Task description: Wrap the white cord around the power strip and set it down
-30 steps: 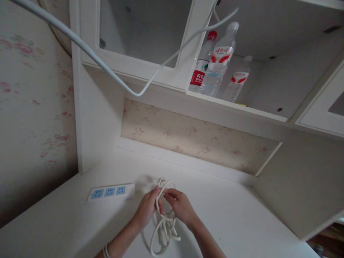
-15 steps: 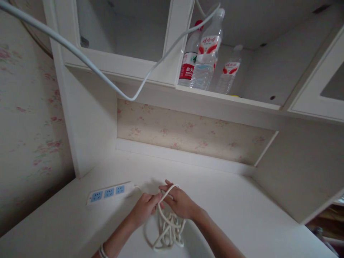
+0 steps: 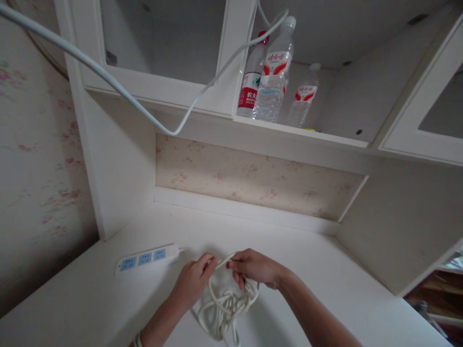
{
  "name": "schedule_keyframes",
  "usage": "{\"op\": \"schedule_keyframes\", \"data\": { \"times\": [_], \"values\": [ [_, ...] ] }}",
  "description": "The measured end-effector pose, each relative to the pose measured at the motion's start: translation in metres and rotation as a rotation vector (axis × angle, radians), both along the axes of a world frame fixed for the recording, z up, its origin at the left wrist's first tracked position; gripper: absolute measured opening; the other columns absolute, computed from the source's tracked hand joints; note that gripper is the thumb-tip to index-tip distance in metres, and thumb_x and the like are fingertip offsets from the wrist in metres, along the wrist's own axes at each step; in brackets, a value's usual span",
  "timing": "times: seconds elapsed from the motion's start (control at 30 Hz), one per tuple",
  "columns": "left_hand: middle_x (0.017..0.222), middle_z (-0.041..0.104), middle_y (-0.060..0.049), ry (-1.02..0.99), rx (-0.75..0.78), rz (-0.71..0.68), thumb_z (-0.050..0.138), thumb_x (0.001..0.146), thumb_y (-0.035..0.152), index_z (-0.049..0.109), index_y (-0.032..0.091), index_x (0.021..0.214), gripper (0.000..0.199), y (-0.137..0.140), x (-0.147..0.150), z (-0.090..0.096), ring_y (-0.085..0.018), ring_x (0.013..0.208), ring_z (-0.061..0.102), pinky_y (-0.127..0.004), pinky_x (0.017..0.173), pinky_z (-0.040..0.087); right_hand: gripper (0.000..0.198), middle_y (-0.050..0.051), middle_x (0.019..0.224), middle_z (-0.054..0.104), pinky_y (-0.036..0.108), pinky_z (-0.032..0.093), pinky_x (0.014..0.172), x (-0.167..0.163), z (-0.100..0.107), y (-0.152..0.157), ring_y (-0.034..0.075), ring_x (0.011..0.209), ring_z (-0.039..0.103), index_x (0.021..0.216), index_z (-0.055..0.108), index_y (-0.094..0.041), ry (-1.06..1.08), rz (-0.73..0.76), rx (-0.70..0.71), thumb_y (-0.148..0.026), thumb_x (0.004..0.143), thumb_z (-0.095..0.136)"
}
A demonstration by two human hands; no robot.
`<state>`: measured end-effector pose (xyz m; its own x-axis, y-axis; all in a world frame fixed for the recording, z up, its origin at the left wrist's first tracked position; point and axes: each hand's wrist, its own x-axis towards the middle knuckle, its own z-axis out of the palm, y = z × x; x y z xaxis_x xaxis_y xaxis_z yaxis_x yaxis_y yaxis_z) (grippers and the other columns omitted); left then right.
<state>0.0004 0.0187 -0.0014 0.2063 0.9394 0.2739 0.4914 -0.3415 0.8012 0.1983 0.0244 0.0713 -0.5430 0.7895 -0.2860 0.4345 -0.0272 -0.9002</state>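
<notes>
A tangled white power cord (image 3: pixel 227 306) hangs in loops between and below my hands, over the white desktop. My left hand (image 3: pixel 195 279) is closed, pinching the cord between thumb and fingers. Just to its right, my right hand (image 3: pixel 255 267) is closed round another stretch of the same cord, and a short span runs between the two. A white power strip (image 3: pixel 144 259) with blue sockets lies on the desk to the left of my left hand. Its cord leaves the strip's right end and passes behind my left hand.
The white desk (image 3: pixel 307 270) sits under a cabinet. Several plastic bottles stand on its open shelf, among them a large clear bottle (image 3: pixel 275 67) and a smaller one (image 3: pixel 304 94). A thick white cable (image 3: pixel 126 96) droops across the upper left, in front of the cabinet.
My hands have moved apart, the right one shifting right and turning over the cord. A span of cord now stretches between them, and the tangle has changed shape. The view has shifted slightly.
</notes>
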Motion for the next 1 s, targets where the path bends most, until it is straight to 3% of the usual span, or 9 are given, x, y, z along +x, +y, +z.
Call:
{"op": "schedule_keyframes", "data": {
  "times": [0.17,0.33,0.43,0.6,0.77,0.9,1.0],
  "values": [
    [0.061,0.064,-0.006,0.276,0.171,0.053,0.032,0.092,0.049,0.063,0.022,0.065,0.048,-0.002,0.002,-0.006,-0.018,0.059,0.059,-0.028,0.058,0.03,0.028,-0.004,0.059,0.053,0.019,0.034,0.048,0.019,0.013,-0.004,0.007,0.046,0.045,0.082,0.064,-0.015,-0.053,-0.026,-0.058,-0.041,0.079,0.055],
    [0.063,0.068,-0.01,0.575,0.157,0.322,0.027,0.091,0.055,0.065,0.021,0.063,0.058,0.009,-0.02,-0.007,-0.021,0.061,0.062,-0.028,0.055,0.029,0.024,-0.003,0.053,0.051,0.02,0.032,0.045,0.074,0.015,-0.014,0.008,0.045,0.042,0.075,0.064,-0.015,-0.231,-0.062,0.064,-0.035,0.079,0.049],
    [0.067,0.069,-0.012,0.653,0.139,0.422,0.024,0.091,0.056,0.066,0.019,0.066,0.062,0.016,-0.029,-0.005,-0.022,0.063,0.063,-0.027,0.054,0.029,0.027,-0.003,0.054,0.049,0.02,0.032,0.046,0.117,0.009,-0.027,0.008,0.046,0.042,0.076,0.062,-0.017,-0.227,-0.143,0.081,-0.039,0.08,0.048],
    [0.07,0.069,-0.013,0.65,0.117,0.413,0.023,0.092,0.056,0.068,0.018,0.07,0.063,0.022,-0.014,-0.01,-0.023,0.066,0.064,-0.026,0.056,0.033,0.041,0.002,0.064,0.059,0.025,0.042,0.054,0.154,-0.003,-0.053,0.014,0.057,0.055,0.081,0.06,-0.017,-0.21,-0.262,0.063,-0.056,0.08,0.048],
    [0.067,0.067,-0.011,0.531,0.071,0.417,0.024,0.091,0.056,0.065,0.018,0.067,0.06,0.027,-0.008,-0.023,-0.021,0.066,0.063,-0.026,0.058,0.033,0.047,0.006,0.08,0.069,0.03,0.045,0.07,0.135,-0.012,-0.077,0.018,0.074,0.064,0.115,0.046,-0.02,0.006,-0.254,-0.012,-0.055,0.084,0.047],
    [0.058,0.062,-0.006,0.269,0.004,0.38,0.026,0.09,0.055,0.057,0.019,0.057,0.058,0.033,-0.011,-0.026,-0.018,0.06,0.058,-0.026,0.058,0.032,0.027,0.008,0.079,0.07,0.029,0.044,0.073,0.098,-0.018,-0.082,0.018,0.076,0.064,0.089,0.058,-0.016,-0.022,-0.12,0.048,-0.041,0.085,0.049],
    [0.057,0.058,-0.002,-0.025,-0.079,0.285,0.029,0.087,0.058,0.053,0.018,0.057,0.055,0.035,-0.012,-0.023,-0.017,0.06,0.056,-0.025,0.058,0.033,0.023,0.006,0.087,0.071,0.024,0.044,0.064,0.068,-0.021,-0.079,0.017,0.074,0.064,0.093,0.062,-0.017,-0.176,0.02,0.062,-0.027,0.073,0.059]
  ]
}}
